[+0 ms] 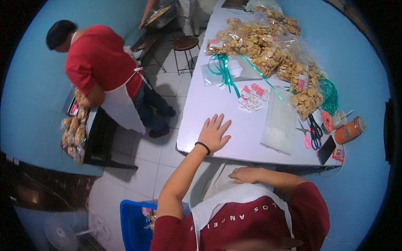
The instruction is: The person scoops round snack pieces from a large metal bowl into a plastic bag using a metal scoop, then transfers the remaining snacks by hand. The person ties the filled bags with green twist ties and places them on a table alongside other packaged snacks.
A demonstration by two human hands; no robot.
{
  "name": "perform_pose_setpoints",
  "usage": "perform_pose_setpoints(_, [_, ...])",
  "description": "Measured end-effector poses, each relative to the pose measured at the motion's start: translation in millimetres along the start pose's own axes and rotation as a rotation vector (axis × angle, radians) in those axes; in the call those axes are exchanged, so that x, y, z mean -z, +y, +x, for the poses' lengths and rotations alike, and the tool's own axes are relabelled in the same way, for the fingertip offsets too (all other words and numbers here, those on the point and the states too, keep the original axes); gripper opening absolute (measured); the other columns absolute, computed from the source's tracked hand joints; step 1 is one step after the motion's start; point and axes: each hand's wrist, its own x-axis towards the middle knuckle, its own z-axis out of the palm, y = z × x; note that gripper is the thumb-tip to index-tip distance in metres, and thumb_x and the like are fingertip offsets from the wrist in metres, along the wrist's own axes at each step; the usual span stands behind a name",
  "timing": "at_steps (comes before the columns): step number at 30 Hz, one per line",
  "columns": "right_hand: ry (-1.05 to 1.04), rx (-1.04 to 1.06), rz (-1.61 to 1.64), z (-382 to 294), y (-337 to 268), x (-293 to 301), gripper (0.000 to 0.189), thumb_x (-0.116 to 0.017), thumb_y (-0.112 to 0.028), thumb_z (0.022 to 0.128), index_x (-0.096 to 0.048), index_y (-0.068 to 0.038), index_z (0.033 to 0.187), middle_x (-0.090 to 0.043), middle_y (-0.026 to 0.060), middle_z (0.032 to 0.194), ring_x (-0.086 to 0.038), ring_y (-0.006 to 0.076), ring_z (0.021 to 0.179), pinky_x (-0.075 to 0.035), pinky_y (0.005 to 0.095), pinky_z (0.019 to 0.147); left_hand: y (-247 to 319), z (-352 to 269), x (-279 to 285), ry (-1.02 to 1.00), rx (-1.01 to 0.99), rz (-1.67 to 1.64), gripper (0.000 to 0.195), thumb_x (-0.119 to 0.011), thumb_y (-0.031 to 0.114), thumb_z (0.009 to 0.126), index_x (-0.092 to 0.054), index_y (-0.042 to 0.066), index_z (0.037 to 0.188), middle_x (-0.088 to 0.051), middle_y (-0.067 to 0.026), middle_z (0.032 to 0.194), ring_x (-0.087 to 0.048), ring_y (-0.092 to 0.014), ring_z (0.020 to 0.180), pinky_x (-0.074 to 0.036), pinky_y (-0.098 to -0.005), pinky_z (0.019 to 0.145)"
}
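Note:
My left hand [215, 133] lies palm down with spread fingers on the white tabletop [196, 125], a dark beaded bracelet at its wrist. It holds nothing. My right hand [246, 175] rests on my lap over the white apron [216, 185], below the table edge, with nothing seen in it. Beyond the left hand is a loose pile of small printed labels [252, 97]. To its right lies a stack of clear plastic bags [279, 122]. Cut green ribbons [224, 67] lie farther back on more clear plastic.
Filled bags of round snack chips [257, 47] line the wall side. Pink-handled scissors [306, 138], black-handled scissors [315, 133], a phone [326, 150] and an orange bottle [350, 130] sit at right. A blue bin [135, 226] stands beside me. A co-worker [97, 53] is at a side table.

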Motion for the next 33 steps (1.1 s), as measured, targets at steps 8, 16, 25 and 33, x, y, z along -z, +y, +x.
perform_pose_setpoints(8, [0.620, 0.348, 0.111, -27, -49, 57, 0.033, -0.061, -0.014, 0.092, -0.060, -0.004, 0.124, -0.065, 0.0190, 0.113, -0.065, 0.0330, 0.097, -0.052, 0.0389, 0.085, 39, -85, -27, 0.055, 0.207, 0.055, 0.068, -0.053, 0.051, 0.090, -0.039, 0.017, 0.148, -0.030, -0.0190, 0.156, -0.029, -0.040, 0.143, -0.023, -0.0587, 0.114])
perform_pose_setpoints(16, [0.854, 0.410, -0.188, 26, -31, 62, 0.037, -0.066, -0.013, 0.088, -0.061, -0.002, 0.123, -0.056, 0.0204, 0.126, -0.052, 0.0367, 0.118, -0.040, 0.0437, 0.102, 89, -245, -96, 0.005, 0.661, -0.074, 0.074, -0.068, 0.045, 0.081, -0.039, 0.024, 0.147, -0.024, -0.0180, 0.157, -0.030, -0.046, 0.139, -0.033, -0.0653, 0.105])
perform_pose_setpoints(25, [0.795, 0.434, -0.378, 62, -61, 65, 0.049, -0.070, -0.019, 0.083, -0.057, -0.003, 0.128, -0.049, 0.0237, 0.134, -0.044, 0.0401, 0.125, -0.036, 0.0488, 0.106, 95, -298, -135, -0.013, 1.131, -0.321, 0.066, -0.057, 0.059, 0.084, -0.042, 0.038, 0.144, -0.014, -0.0153, 0.161, -0.025, -0.061, 0.134, -0.037, -0.0722, 0.095])
perform_pose_setpoints(33, [0.661, 0.493, -0.416, 125, -99, 114, 0.048, -0.069, -0.023, 0.085, -0.057, -0.005, 0.128, -0.050, 0.0206, 0.135, -0.046, 0.0390, 0.125, -0.034, 0.0493, 0.106, 56, -272, -123, -0.006, 1.065, -0.353, 0.064, -0.063, 0.052, 0.079, -0.052, 0.029, 0.138, -0.016, -0.0130, 0.161, -0.015, -0.060, 0.137, -0.029, -0.0755, 0.097])
